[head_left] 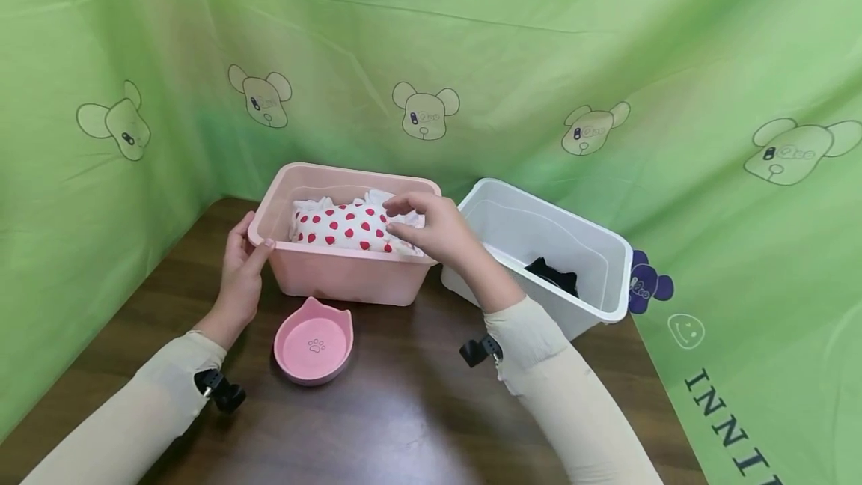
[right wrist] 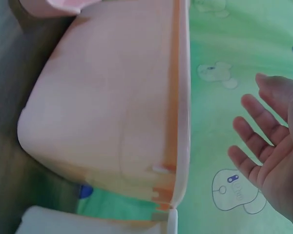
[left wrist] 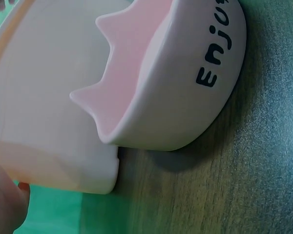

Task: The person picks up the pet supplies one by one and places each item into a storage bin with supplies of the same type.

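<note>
My left hand [head_left: 243, 275] grips the left end of a pink plastic bin [head_left: 350, 277], its thumb at the front corner of the rim. In the left wrist view only a bit of that hand shows, at the lower left edge. Inside the bin lies a white, frilled cloth item [head_left: 345, 229] with red strawberry-like spots; its exact kind is unclear. Above the bin's right end hovers my right hand [head_left: 434, 229], its fingers apart and loosely bent with nothing between them. In the right wrist view this hand [right wrist: 276, 146] appears above the bin's rim.
A pink cat-eared bowl [head_left: 313, 346] with a paw print stands on the dark wooden table [head_left: 404, 425] before the pink bin. To the right, a white bin [head_left: 545, 223] holds a black cat-eared object [head_left: 554, 275]. Green printed cloth [head_left: 498, 58] hangs behind.
</note>
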`<act>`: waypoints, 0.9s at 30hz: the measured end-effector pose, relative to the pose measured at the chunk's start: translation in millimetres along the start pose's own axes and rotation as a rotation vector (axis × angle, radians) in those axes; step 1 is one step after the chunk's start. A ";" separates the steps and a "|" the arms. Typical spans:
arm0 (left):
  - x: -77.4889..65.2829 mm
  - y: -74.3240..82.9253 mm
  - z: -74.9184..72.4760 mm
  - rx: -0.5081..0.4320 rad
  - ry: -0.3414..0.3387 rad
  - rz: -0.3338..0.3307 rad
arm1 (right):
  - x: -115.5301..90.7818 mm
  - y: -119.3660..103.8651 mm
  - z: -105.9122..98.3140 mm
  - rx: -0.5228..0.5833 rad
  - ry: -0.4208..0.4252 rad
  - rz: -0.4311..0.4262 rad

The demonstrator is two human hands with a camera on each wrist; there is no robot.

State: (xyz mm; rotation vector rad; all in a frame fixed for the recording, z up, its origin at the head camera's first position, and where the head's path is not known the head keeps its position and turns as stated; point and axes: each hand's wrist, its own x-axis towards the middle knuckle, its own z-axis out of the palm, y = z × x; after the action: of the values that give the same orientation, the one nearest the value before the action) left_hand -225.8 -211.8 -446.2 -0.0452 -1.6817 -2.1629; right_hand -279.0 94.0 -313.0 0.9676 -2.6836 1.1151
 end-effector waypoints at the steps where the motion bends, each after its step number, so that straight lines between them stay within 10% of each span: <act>1: 0.4 -0.1 0.0 -0.001 -0.001 0.000 | -4.0 -0.6 1.1 0.011 0.012 -0.001; 27: 4.6 0.2 -4.8 -0.016 -0.044 0.038 | -80.9 4.5 66.0 0.240 -0.045 -0.003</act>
State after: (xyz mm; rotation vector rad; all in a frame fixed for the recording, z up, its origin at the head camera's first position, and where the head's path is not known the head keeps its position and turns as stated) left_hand -229.0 -217.7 -446.1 -0.1290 -1.6737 -2.1629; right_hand -206.5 95.2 -388.2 1.0407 -2.6241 1.4576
